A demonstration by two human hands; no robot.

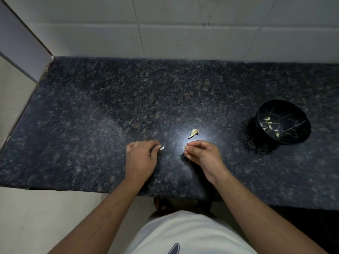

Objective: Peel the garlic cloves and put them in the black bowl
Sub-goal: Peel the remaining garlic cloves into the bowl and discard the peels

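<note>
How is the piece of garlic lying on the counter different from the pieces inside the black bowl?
The garlic piece on the counter is single, bigger, with a dark stalk end; the pieces in the black bowl are several, smaller and pale. It lies on the granite counter, they lie inside the black bowl. All are untouched.

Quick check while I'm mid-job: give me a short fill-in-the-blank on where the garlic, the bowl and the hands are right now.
1. The round black bowl with thin gold veins holds several peeled ____ cloves.
2. The bowl stands on the dark speckled granite counter, on the person's ____ side.
3. The pale garlic scrap lies on the counter just beyond the ____ hand.
4. The left hand pinches a small whitish ____.

Missing words: garlic; right; right; piece
</note>
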